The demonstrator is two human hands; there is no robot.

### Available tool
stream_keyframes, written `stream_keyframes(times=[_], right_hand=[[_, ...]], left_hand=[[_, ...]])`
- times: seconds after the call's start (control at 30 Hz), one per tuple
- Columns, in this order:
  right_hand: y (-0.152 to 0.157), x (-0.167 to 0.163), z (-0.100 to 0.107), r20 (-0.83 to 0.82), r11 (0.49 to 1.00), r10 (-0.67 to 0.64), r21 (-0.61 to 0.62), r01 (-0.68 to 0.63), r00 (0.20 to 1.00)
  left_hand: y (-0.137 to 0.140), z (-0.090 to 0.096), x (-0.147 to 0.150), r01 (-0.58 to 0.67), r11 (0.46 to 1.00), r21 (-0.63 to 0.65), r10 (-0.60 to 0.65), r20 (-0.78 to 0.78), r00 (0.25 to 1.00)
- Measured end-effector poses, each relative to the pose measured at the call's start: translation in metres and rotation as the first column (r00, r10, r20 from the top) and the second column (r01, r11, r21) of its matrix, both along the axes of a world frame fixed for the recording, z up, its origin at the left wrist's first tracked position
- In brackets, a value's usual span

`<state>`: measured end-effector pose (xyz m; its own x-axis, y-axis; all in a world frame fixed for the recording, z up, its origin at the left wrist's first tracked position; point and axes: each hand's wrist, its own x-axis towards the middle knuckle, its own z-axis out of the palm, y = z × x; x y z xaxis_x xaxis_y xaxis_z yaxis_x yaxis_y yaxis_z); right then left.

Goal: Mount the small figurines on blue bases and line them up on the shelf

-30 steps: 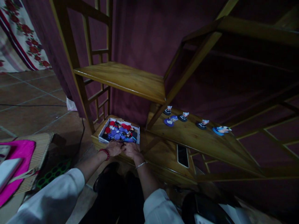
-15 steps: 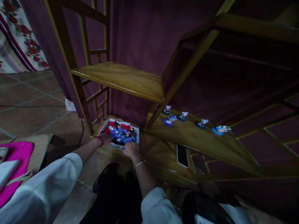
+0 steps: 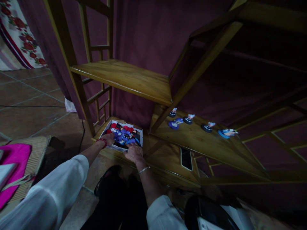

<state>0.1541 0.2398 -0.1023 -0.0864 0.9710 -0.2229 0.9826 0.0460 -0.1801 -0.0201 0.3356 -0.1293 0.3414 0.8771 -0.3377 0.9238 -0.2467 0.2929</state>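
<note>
A shallow white cardboard box point(image 3: 141, 138) full of small red, blue-purple and black figurines point(image 3: 123, 134) sits on the low wooden shelf. My left hand point(image 3: 109, 139), with a red bead bracelet at the wrist, reaches over the box's left front corner. Its fingers look stretched out among the figurines, with their tips hard to make out. Over the front right edge lies my right hand point(image 3: 134, 152), a thin silver bracelet on its wrist. Its fingers are apart and rest on the figurines, and I see nothing held in them.
Several figurines stand on the raised shelf point(image 3: 196, 137) to the right, among them a purple one point(image 3: 176, 123) and a blue-based one point(image 3: 227, 133). A phone point(image 3: 186, 159) lies on the lower shelf. Overhead juts a wooden shelf board point(image 3: 124, 81). A pink cloth point(image 3: 16, 163) is at left.
My right hand has loosened from a curled shape at the box's front edge, and its fingers now spread over the figurines. The left hand has moved slightly further into the box.
</note>
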Motion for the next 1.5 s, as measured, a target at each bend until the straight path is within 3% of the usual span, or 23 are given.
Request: stream_keyframes(times=[0.23,0.53,0.73,0.9,1.17,1.4,1.5], right_hand=[[-0.006,0.001,0.000,-0.008,0.992,0.061,0.107,-0.060,0.998],[-0.006,0.002,-0.001,-0.007,0.988,0.094,0.126,-0.093,0.996],[-0.008,0.000,0.004,-0.005,0.995,0.067,0.079,-0.067,0.998],[-0.008,-0.002,0.006,0.040,0.999,0.007,0.038,-0.009,0.999],[-0.006,-0.002,0.004,-0.016,0.995,0.076,0.062,-0.075,0.997],[-0.002,0.001,0.003,-0.004,0.997,0.078,0.013,-0.078,0.997],[-0.001,0.001,0.004,-0.003,0.997,0.080,0.001,-0.080,0.997]], left_hand=[[-0.006,0.007,-0.007,-0.044,0.996,0.074,0.034,0.125,0.992],[-0.011,0.010,-0.008,-0.025,0.999,0.043,0.017,0.166,0.986],[-0.010,0.008,-0.006,0.023,0.998,0.056,-0.029,0.122,0.992],[-0.012,0.007,0.000,-0.016,0.998,0.054,0.015,0.036,0.999],[-0.016,0.005,0.004,-0.020,1.000,0.016,0.021,-0.070,0.997],[-0.018,0.011,0.009,0.128,0.991,0.046,-0.124,-0.067,0.990],[-0.017,0.012,0.009,0.107,0.992,0.069,-0.104,-0.051,0.993]])
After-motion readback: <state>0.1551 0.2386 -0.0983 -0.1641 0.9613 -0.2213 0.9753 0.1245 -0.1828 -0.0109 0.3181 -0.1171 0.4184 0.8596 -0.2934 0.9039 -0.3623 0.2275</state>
